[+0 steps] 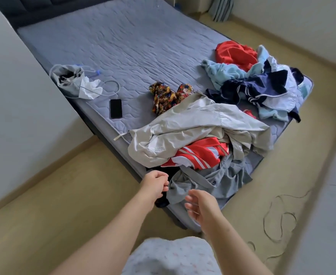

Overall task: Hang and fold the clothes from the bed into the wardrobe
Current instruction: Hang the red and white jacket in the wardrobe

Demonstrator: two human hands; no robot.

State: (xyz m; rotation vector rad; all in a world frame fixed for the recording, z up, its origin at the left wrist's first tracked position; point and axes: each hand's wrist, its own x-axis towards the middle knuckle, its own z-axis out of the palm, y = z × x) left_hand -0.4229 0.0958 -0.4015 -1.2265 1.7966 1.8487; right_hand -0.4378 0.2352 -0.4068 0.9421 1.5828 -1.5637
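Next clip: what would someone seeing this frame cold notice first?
Two bare hands, the left hand and the right hand, reach empty toward a grey garment hanging over the bed's near corner. Behind it a heap holds a pale beige jacket over a red striped top. A second pile of red, light blue and navy clothes sits at the right edge, and a black phone lies left.
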